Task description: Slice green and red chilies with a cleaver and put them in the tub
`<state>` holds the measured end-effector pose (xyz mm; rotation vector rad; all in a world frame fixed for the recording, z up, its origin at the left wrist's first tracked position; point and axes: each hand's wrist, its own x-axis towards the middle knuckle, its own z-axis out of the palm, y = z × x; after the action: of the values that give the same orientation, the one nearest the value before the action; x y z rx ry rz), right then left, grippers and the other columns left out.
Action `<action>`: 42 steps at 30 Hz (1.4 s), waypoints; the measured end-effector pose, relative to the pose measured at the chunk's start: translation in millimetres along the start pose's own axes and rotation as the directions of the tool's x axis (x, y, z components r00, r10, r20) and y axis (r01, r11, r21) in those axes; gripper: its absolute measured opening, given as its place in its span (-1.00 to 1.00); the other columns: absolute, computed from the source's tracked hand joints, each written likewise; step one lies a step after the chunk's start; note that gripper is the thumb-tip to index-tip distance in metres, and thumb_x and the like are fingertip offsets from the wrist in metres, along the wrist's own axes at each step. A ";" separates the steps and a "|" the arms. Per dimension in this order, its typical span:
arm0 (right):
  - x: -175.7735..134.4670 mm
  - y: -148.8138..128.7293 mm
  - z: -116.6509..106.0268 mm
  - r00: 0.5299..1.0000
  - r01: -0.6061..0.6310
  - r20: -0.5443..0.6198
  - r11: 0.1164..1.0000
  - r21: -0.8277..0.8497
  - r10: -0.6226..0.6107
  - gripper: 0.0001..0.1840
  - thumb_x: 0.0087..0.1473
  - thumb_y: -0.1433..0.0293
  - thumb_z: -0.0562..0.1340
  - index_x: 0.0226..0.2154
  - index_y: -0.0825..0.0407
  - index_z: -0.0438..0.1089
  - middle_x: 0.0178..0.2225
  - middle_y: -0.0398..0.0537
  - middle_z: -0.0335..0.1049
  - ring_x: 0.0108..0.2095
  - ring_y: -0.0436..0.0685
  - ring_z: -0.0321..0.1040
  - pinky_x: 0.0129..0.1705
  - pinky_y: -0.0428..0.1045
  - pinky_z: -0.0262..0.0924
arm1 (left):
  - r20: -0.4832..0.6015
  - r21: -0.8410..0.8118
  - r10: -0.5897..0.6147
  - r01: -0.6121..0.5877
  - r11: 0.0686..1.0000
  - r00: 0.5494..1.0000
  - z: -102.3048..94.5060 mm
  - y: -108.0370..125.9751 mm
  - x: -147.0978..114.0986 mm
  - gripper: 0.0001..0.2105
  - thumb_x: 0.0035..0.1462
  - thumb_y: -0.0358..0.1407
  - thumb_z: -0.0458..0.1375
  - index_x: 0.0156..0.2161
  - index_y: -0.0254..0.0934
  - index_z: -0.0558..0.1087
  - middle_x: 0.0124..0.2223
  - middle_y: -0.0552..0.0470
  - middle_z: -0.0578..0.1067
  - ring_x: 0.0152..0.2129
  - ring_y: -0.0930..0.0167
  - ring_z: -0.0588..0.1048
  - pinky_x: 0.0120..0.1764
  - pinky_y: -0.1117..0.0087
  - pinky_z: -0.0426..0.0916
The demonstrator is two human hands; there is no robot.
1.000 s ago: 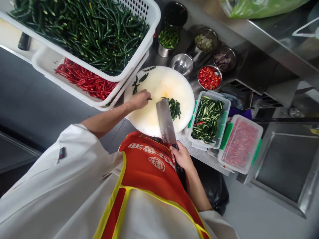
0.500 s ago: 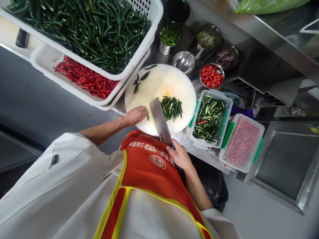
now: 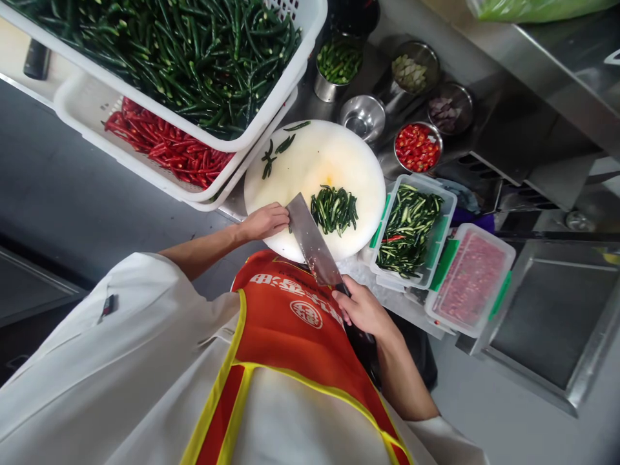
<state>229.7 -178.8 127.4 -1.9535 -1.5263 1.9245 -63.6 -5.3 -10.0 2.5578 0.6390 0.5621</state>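
Observation:
My right hand (image 3: 362, 309) grips the handle of a cleaver (image 3: 310, 240), whose blade lies over the near part of a round white cutting board (image 3: 334, 158). Right of the blade sits a pile of split green chillies (image 3: 334, 209). My left hand (image 3: 265, 221) rests at the board's near left edge against the blade's tip, fingers curled; a chilli under them cannot be made out. Two or three whole green chillies (image 3: 274, 152) lie at the board's far left.
A white basket of green chillies (image 3: 169, 51) sits stacked over a basket of red chillies (image 3: 165, 145) at far left. Metal bowls hold chopped red chilli (image 3: 417, 147) and other cut ingredients. Plastic tubs of split chillies (image 3: 409, 226) and minced meat (image 3: 472, 278) stand right of the board.
My left hand slid from the board's middle to its near left edge. The cleaver pulled back toward me and tilted left, uncovering the pile of split chillies.

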 end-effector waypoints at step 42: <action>18.5 14.8 19.1 0.970 0.057 -0.231 0.992 -0.109 -0.081 -0.80 0.21 0.20 0.06 -0.23 -0.06 0.28 -0.69 -0.27 0.26 -0.64 0.10 0.28 -0.49 -0.05 0.14 | 0.142 0.161 0.035 -0.058 0.985 0.989 -7.3 6.8 27.7 -0.68 0.33 -0.39 -0.11 -0.18 -0.27 0.52 -0.10 -0.11 0.50 -0.18 0.35 0.43 -0.14 0.32 0.39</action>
<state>219.9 -186.8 99.7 -2.0496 -1.6293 1.5524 -42.4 5.9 7.0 2.7443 0.6008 0.3546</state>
